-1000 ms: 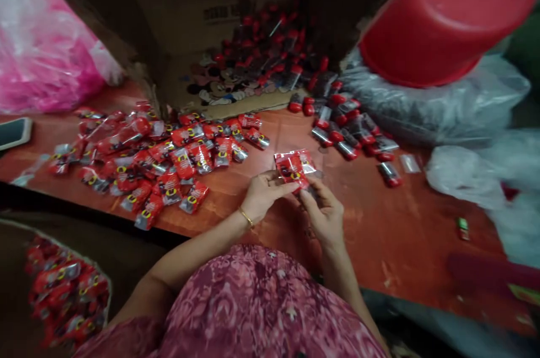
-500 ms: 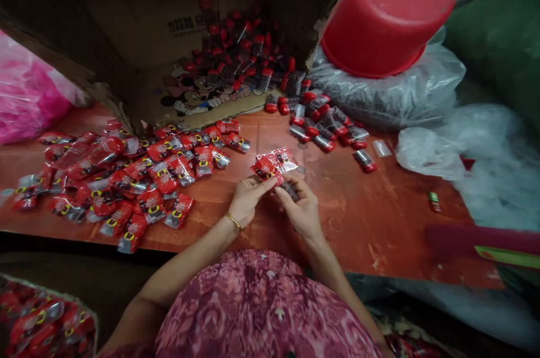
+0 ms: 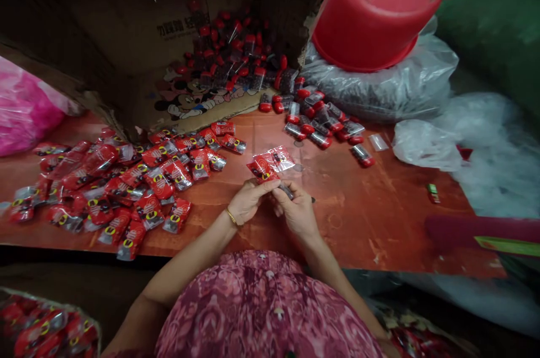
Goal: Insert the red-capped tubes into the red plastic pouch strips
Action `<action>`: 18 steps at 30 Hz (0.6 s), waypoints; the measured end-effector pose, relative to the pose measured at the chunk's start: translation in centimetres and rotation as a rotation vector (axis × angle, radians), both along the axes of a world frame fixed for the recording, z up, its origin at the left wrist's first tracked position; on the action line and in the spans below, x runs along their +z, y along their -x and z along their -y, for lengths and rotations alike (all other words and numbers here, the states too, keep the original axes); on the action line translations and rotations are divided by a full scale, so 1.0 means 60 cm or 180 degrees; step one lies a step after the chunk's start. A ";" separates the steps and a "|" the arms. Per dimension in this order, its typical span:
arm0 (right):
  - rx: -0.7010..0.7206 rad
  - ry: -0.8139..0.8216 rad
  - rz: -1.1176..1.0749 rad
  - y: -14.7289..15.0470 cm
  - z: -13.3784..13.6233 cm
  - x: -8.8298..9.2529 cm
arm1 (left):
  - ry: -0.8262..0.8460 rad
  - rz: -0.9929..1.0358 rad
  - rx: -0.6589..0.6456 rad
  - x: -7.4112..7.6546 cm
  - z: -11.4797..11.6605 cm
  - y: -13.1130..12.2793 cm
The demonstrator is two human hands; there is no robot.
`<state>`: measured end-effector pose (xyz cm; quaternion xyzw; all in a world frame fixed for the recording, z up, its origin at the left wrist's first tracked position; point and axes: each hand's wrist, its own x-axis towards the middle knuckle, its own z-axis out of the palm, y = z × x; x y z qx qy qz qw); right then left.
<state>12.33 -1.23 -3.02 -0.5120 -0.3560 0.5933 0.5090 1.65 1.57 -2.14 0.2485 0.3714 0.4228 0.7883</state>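
Observation:
My left hand (image 3: 248, 202) pinches red printed clear plastic packets (image 3: 265, 168) between thumb and fingers. Close beside it, my right hand (image 3: 298, 210) is closed around a small clear container with dark contents (image 3: 287, 191), mostly covered by the fingers. The container is near the packets' lower edge; whether it is partly inside one, I cannot tell. To the left lies a heap of red printed packets (image 3: 158, 182) with filled containers inside. Beyond my hands, loose red-capped containers (image 3: 320, 139) lie on the red-brown tabletop (image 3: 337, 223).
A big open cardboard box (image 3: 139, 88) on its side holds many more red-capped containers (image 3: 236, 54). At the back right, an upturned red tub (image 3: 379, 14) rests on a filled clear bag (image 3: 379, 93). Crumpled clear plastic (image 3: 426, 144) and a pink bag (image 3: 25, 110) flank the table.
The view has shifted slightly. My right fingers have closed further over the dark container, so less of it shows. My left hand keeps its pinch on the packets.

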 end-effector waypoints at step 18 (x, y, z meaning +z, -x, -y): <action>0.0098 -0.0038 0.0064 0.025 -0.042 -0.020 | 0.0597 0.0381 0.0400 -0.010 0.018 0.010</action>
